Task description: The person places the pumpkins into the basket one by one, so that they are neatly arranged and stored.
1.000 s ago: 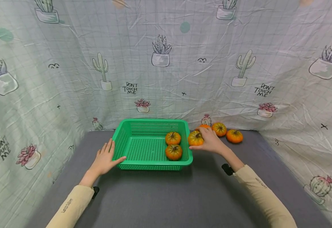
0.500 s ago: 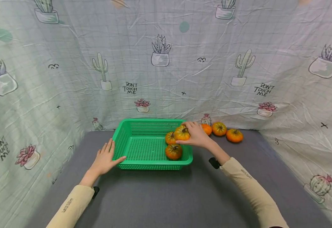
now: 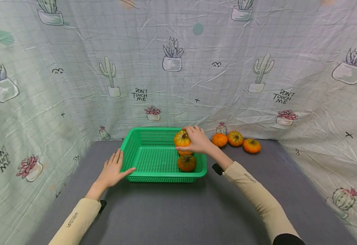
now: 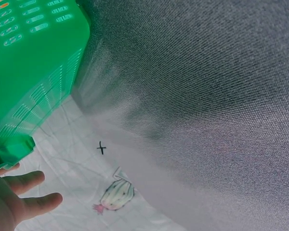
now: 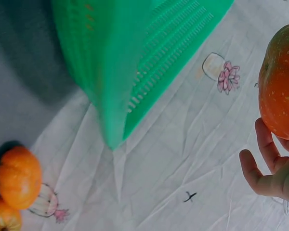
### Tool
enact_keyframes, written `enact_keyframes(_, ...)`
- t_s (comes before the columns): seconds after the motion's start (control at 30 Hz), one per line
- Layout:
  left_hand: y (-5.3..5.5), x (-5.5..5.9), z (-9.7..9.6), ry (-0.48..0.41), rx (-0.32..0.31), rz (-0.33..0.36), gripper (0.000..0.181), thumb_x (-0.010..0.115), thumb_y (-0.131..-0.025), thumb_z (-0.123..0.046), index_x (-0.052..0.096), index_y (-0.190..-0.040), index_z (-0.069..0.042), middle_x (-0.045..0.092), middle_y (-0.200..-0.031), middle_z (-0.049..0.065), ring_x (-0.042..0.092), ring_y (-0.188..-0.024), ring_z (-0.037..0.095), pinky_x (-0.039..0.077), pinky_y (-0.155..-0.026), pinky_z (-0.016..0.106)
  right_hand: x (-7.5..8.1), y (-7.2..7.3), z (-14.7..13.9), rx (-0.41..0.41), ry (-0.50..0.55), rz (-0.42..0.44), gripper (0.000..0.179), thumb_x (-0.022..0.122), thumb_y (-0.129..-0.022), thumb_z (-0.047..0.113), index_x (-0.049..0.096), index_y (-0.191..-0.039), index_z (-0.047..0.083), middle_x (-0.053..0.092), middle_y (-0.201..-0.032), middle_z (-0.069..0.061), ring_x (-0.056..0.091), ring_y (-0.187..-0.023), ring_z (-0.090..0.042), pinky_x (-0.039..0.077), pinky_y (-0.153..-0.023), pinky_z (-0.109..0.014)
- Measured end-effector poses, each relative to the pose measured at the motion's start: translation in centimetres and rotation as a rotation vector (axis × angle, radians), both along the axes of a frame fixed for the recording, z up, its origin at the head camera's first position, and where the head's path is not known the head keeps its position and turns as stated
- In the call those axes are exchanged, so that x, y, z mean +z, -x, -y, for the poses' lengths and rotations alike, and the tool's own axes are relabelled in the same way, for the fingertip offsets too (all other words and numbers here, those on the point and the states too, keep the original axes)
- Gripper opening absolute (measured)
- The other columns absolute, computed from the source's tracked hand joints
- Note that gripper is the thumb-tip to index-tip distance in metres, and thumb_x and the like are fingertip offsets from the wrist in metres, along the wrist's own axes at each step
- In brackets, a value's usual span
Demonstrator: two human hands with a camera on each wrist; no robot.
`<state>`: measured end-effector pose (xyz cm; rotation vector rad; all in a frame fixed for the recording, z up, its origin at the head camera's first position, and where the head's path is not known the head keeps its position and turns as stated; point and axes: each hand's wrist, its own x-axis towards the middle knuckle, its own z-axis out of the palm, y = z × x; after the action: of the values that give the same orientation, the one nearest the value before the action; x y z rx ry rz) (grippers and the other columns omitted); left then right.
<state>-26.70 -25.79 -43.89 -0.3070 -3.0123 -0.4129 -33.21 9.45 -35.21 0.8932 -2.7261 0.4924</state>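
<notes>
1. Fingers of my right hand (image 3: 199, 141) pinch a pumpkin (image 3: 182, 139), just carried leftward over the basket (image 3: 160, 175).
2. Below them, two pumpkins (image 3: 187, 164) sit inside.
3. Rightward, that leaves three pumpkins (image 3: 235, 139) outside.
4. Leftward, my left hand (image 3: 111, 173) rests, fingers spread, at the rim.

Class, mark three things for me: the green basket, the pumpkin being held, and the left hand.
Green basket (image 3: 164, 175): head view, on its near rim.
Held pumpkin (image 3: 180, 139): head view, on its ribbed skin beside the stem.
Left hand (image 3: 112, 172): head view, on the back of the hand.
</notes>
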Motion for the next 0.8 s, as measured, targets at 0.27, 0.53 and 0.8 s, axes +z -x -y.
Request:
enact_keyframes(0.27,-0.1,0.1,0.0,0.000,-0.001,0.004,0.099,0.041,-0.082,-0.065,0.005,-0.142,0.004,0.002,-0.149,0.024,0.010,-0.132,0.049,0.013,-0.097,0.067,0.6,1.0,2.7,-0.036,-0.014,0.030,0.082,0.058,-0.071,0.065,0.041,-0.128,0.009,0.047,-0.126,-0.011,0.038,-0.114,-0.029,0.033,-0.092,-0.048)
enact_keyframes(0.53,-0.1,0.1,0.1,-0.002,-0.003,-0.005,0.098,0.042,-0.082,-0.064,0.006,-0.142,0.005,0.003,-0.148,0.024,0.011,-0.131,0.049,0.014,-0.097,0.068,0.3,2.7,4.9,-0.088,0.064,0.083,0.076,0.058,-0.074,0.061,0.038,-0.129,0.012,0.043,-0.125,-0.013,0.036,-0.112,-0.031,0.032,-0.093,-0.051)
enact_keyframes(0.8,-0.1,-0.1,0.2,-0.003,-0.007,-0.012,0.098,0.042,-0.082,-0.064,0.006,-0.142,0.005,0.004,-0.148,0.024,0.011,-0.131,0.049,0.015,-0.097,0.068,-1.3,4.5,6.3,-0.160,0.198,0.165,0.078,0.059,-0.072,0.062,0.037,-0.128,0.013,0.036,-0.122,-0.016,0.031,-0.112,-0.032,0.030,-0.092,-0.052)
